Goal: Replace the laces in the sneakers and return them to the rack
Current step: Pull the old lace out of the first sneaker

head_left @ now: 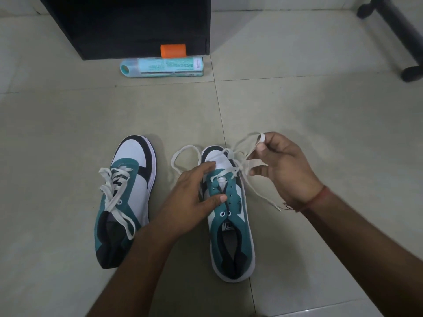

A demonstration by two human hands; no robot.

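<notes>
On a tiled floor [297,106], a left hand [194,193] rests with straight fingers on the right sneaker [229,216]; the right hand [286,170] pinches its white lace [231,173]; the laced sneaker [126,197] sits beside; a teal can [160,67], orange cap [172,51] and black cabinet [128,24] lie beyond.

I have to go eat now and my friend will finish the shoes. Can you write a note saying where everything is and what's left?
Left hand: fingers resting open on the right-hand teal, white and black sneaker, steadying it on the tiled floor.
Right hand: pinching the flat white lace above that sneaker's toe.
Done: the lace runs only through the eyelets nearest the toe; the ones nearer the ankle are empty. The matching left-hand sneaker has a lace in it, loose and untied.
Left: finish threading, tie both, return them to the rack, which I can't clearly identify in this view.
</notes>
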